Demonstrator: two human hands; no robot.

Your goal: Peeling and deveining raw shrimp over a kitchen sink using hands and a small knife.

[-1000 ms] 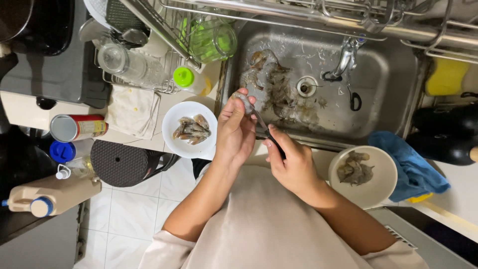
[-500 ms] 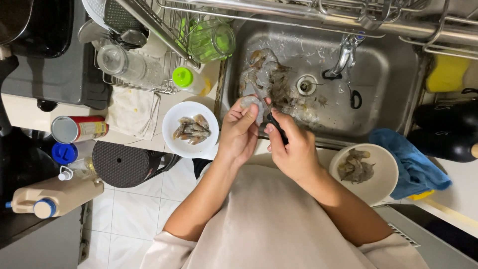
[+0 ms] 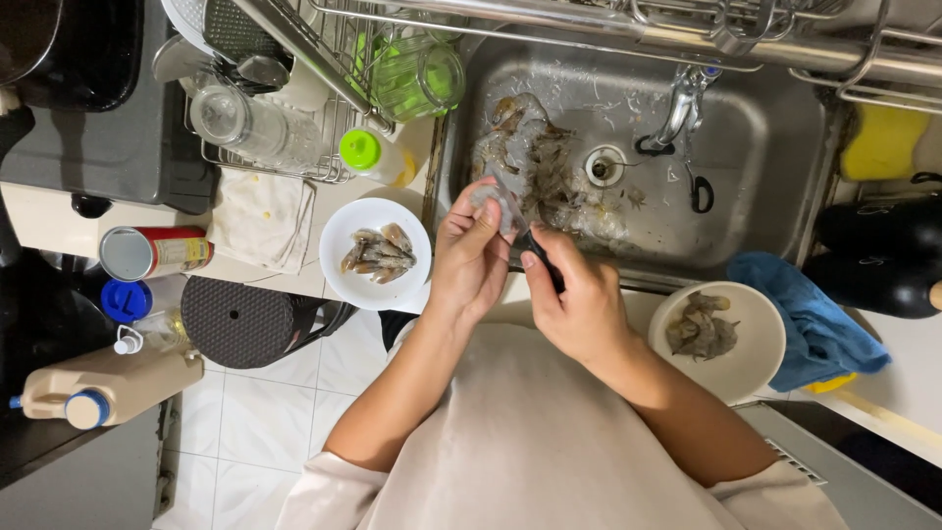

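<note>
A pale kitchen surface [image 3: 343,201] runs either side of a steel sink [image 3: 765,128]. Left of the basin, a white plate [image 3: 339,245] of peeled shrimp sits just beside a crumpled cloth [image 3: 260,218], with a green-capped bottle [image 3: 376,157] and a wire dish rack [image 3: 324,118] behind them. A red can [image 3: 152,252] lies on its side near the edge by a dark cooktop [image 3: 108,147]. Right of the basin, a white bowl [image 3: 760,339] of shells touches a blue cloth [image 3: 814,319]. A heap of raw shrimp [image 3: 535,162] lies in the sink.
</note>
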